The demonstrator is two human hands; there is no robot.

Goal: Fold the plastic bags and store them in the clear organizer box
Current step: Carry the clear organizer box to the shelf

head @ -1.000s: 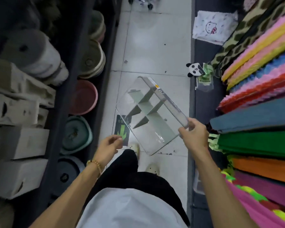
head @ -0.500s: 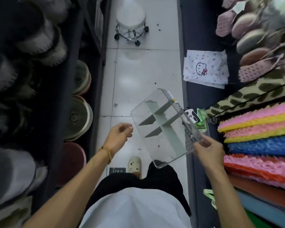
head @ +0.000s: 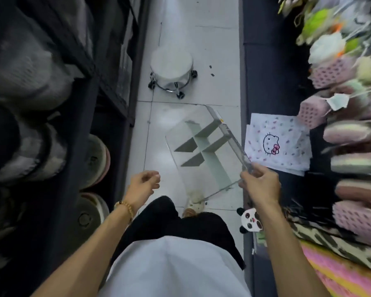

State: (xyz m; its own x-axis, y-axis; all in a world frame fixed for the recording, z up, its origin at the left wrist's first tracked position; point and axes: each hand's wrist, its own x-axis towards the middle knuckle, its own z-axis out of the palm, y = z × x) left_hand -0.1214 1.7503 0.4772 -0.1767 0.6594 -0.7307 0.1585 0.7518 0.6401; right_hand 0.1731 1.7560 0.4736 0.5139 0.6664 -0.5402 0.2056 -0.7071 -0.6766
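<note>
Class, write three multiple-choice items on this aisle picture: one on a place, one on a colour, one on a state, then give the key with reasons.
1. Where do the printed plastic bags lie?
A. on the dark shelf at the right
B. on the stool
C. inside the box

2. What colour is the seat of the wheeled stool?
A. red
B. white
C. green

3. How is the clear organizer box held?
A. by both hands
B. by the left hand alone
C. by the right hand alone

Key: 1 A, the bags rest on the shelf beside the box. 2 B, the round seat is white. 3 C, the right hand's grip is on its corner; the left hand holds nothing.
</note>
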